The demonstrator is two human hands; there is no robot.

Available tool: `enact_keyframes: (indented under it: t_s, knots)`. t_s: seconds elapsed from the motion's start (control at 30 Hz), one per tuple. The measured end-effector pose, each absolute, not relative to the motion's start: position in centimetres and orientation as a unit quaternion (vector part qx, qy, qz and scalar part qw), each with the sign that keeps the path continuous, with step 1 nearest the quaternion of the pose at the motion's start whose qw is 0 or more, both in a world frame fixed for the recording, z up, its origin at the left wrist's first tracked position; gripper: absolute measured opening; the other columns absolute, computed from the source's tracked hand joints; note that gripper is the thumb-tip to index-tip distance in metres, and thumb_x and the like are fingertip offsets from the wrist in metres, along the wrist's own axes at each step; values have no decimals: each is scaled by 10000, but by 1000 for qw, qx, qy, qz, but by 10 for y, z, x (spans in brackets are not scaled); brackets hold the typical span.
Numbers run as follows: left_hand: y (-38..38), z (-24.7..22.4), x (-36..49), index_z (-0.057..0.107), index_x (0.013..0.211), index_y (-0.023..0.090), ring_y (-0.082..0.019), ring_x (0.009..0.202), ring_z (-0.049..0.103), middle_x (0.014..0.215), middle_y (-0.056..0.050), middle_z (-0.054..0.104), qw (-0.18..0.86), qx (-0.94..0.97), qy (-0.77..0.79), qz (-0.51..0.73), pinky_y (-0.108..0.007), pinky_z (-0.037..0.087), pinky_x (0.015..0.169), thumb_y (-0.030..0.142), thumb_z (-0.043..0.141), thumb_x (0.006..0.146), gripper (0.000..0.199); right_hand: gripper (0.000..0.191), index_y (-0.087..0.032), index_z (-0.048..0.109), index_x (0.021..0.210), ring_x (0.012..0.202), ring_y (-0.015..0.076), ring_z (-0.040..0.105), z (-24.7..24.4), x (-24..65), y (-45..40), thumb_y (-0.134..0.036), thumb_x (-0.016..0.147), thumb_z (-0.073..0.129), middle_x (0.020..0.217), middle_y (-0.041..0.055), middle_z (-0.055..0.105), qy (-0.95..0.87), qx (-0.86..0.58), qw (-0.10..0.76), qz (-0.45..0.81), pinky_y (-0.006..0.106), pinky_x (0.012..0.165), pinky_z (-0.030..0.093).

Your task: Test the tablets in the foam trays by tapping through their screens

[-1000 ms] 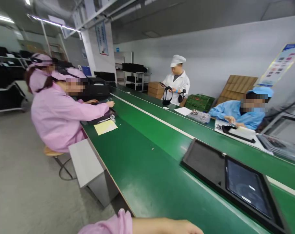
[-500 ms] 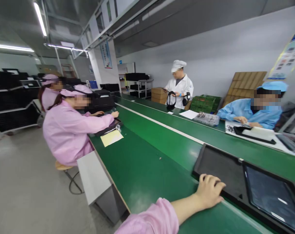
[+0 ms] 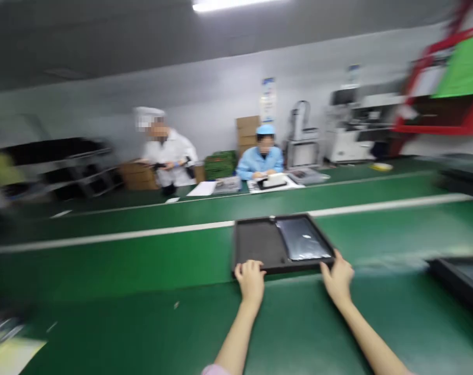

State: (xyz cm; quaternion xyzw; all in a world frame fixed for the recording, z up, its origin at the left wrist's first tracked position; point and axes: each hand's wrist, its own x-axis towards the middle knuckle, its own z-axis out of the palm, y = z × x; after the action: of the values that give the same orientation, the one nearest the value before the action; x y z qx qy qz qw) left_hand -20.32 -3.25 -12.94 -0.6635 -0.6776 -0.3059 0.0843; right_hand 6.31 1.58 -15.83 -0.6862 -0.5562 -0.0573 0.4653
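A shallow black tray (image 3: 255, 244) lies on the green work surface in front of me. A dark, shiny flat panel (image 3: 302, 240) with a small white label fills its right side, while the left side shows bare black floor. My left hand (image 3: 252, 281) grips the near rim at the left, with its fingers curled over the edge. At the near right corner, my right hand (image 3: 340, 278) holds the tray with thumb and fingers around the rim.
Another black tray (image 3: 464, 281) sits at the right edge. Yellow paper (image 3: 15, 355) lies near left. Across the green bench (image 3: 115, 271), a person in white (image 3: 168, 153) stands and a person in blue (image 3: 261, 161) works seated. A red frame (image 3: 439, 122) stands back right.
My view has swung to the right, bringing my right hand into sight on the tray's corner. My left hand stays at the tray's near rim. The pink-clad co-workers have left the view.
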Motion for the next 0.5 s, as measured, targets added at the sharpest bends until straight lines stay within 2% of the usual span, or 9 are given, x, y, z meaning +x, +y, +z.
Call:
enact_keyframes:
  t_s: [0.03,0.1,0.2,0.27,0.37,0.43,0.5]
  knots:
    - [-28,-126,-207,686,1069,204,-283,1113,622,1104,-73,691,81,-670,-668,-313,-537,357,1085,76,551,933,230,671,-219,469,1496,1042,378,623,-151,72,17,-510,895,398,1083,203,600,-539,-705,455,-77,565,880,493]
    - [-15,-121,-211,691,1049,189,-290,1082,626,1112,-98,692,74,-685,-649,-324,-522,386,1036,127,540,934,200,600,-205,481,1476,1191,372,525,-135,107,11,-384,904,479,1303,210,528,-482,-764,405,-140,570,1011,409]
    - [2,-115,-212,698,1018,164,-304,1034,628,1107,-145,686,81,-704,-619,-339,-502,415,975,208,471,954,240,630,-166,484,1456,1255,391,419,-118,189,-37,-285,860,646,1397,236,454,-343,-861,301,-223,603,1071,295]
    - [9,-113,-213,701,1006,163,-306,1017,636,1107,-154,685,95,-710,-602,-353,-473,438,926,249,426,961,291,617,-115,518,1395,1225,393,420,-115,239,-89,-253,828,720,1371,257,467,-273,-905,244,-217,595,1064,285]
    - [15,-115,-212,702,998,180,-297,1003,653,1108,-137,694,102,-733,-575,-349,-436,457,877,301,390,957,338,453,-92,585,1277,1180,395,466,-115,286,-152,-268,881,716,1295,270,516,-234,-934,218,-159,517,984,360]
    - [17,-116,-211,700,1016,180,-296,982,658,1107,-133,699,103,-751,-562,-330,-431,462,869,325,359,957,375,302,-123,630,1205,1132,355,527,-115,298,-170,-282,949,655,1209,235,571,-246,-935,219,-130,434,890,413]
    - [17,-118,-208,689,1085,148,-302,955,658,1092,-152,699,115,-755,-562,-318,-425,466,848,353,326,961,435,170,-160,662,1108,1017,269,588,-116,296,-171,-266,983,621,1085,146,624,-280,-930,213,-106,360,825,445]
